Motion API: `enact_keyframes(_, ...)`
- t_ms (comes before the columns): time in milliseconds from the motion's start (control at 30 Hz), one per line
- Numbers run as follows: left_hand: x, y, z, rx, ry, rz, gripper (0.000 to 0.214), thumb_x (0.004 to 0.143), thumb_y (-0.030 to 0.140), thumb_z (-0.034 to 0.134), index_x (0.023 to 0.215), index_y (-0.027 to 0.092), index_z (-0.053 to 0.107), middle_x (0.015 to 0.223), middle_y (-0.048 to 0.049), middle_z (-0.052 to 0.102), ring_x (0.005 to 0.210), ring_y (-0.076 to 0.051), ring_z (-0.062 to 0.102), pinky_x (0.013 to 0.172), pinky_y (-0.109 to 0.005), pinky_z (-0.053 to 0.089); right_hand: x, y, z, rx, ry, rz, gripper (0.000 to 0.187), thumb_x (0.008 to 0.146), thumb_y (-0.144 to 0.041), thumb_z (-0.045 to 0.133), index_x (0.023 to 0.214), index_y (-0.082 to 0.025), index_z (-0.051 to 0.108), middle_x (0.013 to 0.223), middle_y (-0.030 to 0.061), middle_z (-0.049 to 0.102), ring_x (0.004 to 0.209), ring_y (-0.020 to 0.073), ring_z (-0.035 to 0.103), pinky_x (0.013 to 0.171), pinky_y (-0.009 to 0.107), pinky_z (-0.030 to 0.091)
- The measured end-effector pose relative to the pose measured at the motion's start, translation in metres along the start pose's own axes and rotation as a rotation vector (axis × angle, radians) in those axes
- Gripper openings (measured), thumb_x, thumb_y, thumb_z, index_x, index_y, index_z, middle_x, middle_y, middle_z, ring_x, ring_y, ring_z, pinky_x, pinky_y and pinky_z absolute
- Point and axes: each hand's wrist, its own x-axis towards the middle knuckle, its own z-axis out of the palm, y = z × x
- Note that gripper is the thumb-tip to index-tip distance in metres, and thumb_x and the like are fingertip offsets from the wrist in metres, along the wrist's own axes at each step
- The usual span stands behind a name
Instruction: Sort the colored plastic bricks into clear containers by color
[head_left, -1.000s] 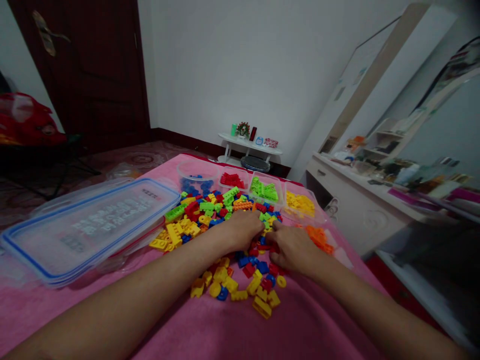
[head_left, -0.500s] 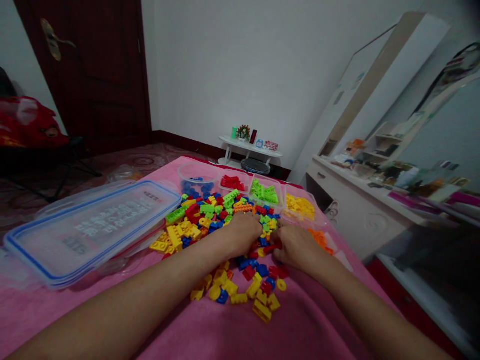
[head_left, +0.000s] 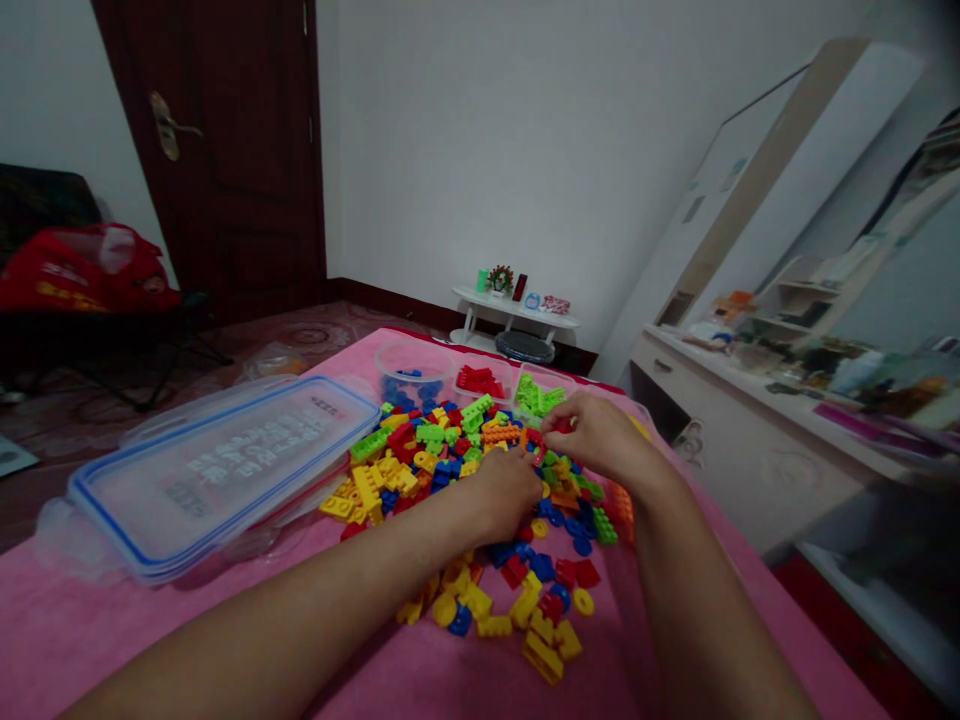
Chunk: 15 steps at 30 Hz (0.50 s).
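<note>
A heap of coloured plastic bricks (head_left: 450, 470) lies on a pink cloth (head_left: 150, 620). My left hand (head_left: 506, 490) rests on the heap with its fingers curled down among the bricks; what they hold is hidden. My right hand (head_left: 592, 435) is raised over the far side of the heap, fingers pinched on a small red brick (head_left: 562, 424). Beyond the heap stand clear tubs: one with blue bricks (head_left: 412, 372), one with red bricks (head_left: 480, 380), one with green bricks (head_left: 538, 392).
A large clear lid with a blue rim (head_left: 217, 470) lies to the left of the heap. A white dresser (head_left: 735, 440) stands at the right, a small white shelf (head_left: 517, 312) by the far wall, a dark door (head_left: 225, 150) at the back left.
My right hand has lifted from the near side of the heap and moved away from me with a red brick. The view has shifted; my left hand stays on the heap.
</note>
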Motion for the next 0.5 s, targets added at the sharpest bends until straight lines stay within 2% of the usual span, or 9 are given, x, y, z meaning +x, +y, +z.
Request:
enact_keyframes(100, -0.004, -0.013, -0.006, -0.158, -0.016, 0.033, 0.014, 0.062, 0.019, 0.066, 0.073, 0.012, 0.070, 0.080, -0.0123, 0.067, 0.078, -0.024, 0.061, 0.061, -0.029, 0.046, -0.005, 0.011, 0.001, 0.074, 0.042, -0.009, 0.016, 0.065, -0.024, 0.058, 0.069, -0.020, 0.072, 0.067, 0.0012, 0.067, 0.061, 0.0132, 0.057, 0.054, 0.022, 0.037)
enact_keyframes(200, -0.007, -0.036, -0.011, -0.485, -0.016, 0.033, 0.013, 0.060, 0.015, 0.065, 0.073, 0.016, 0.068, 0.072, -0.0040, 0.067, 0.064, -0.015, 0.059, 0.054, -0.023, 0.042, -0.012, 0.027, -0.008, 0.175, 0.086, -0.013, 0.016, 0.066, -0.028, 0.059, 0.071, -0.019, 0.072, 0.066, 0.0013, 0.066, 0.058, 0.0128, 0.055, 0.052, 0.022, 0.038)
enact_keyframes(300, -0.004, -0.055, -0.011, -0.879, 0.093, -0.099, 0.012, 0.065, 0.012, 0.061, 0.077, 0.014, 0.063, 0.068, -0.0015, 0.065, 0.060, -0.012, 0.058, 0.053, -0.020, 0.041, -0.019, 0.032, -0.019, 0.260, 0.164, -0.003, 0.020, 0.066, -0.030, 0.060, 0.075, -0.018, 0.073, 0.066, 0.0023, 0.066, 0.056, 0.0128, 0.053, 0.051, 0.023, 0.038)
enact_keyframes(400, 0.004, -0.058, -0.004, -1.368, 0.267, -0.277, 0.010, 0.073, 0.017, 0.057, 0.083, 0.015, 0.054, 0.068, -0.0012, 0.061, 0.061, -0.013, 0.061, 0.054, -0.021, 0.045, -0.024, 0.022, -0.023, 0.295, 0.229, -0.025, 0.018, 0.066, -0.030, 0.061, 0.074, -0.019, 0.073, 0.071, 0.0031, 0.066, 0.059, 0.0133, 0.054, 0.053, 0.023, 0.039)
enact_keyframes(433, 0.007, -0.056, -0.001, -1.552, 0.285, -0.317, 0.011, 0.077, 0.021, 0.056, 0.086, 0.015, 0.053, 0.070, -0.0012, 0.061, 0.061, -0.013, 0.062, 0.055, -0.022, 0.047, -0.024, 0.016, -0.022, 0.300, 0.230, -0.041, 0.018, 0.066, -0.029, 0.061, 0.073, -0.019, 0.073, 0.072, 0.0031, 0.066, 0.060, 0.0133, 0.054, 0.054, 0.023, 0.039)
enact_keyframes(500, 0.012, -0.050, 0.005, -1.909, 0.205, -0.358, 0.020, 0.083, 0.034, 0.051, 0.092, 0.017, 0.051, 0.074, -0.0027, 0.061, 0.062, -0.015, 0.064, 0.054, -0.024, 0.050, -0.022, 0.007, -0.015, 0.291, 0.227, -0.076, 0.018, 0.067, -0.029, 0.061, 0.074, -0.019, 0.074, 0.073, 0.0029, 0.065, 0.061, 0.0131, 0.053, 0.055, 0.024, 0.039)
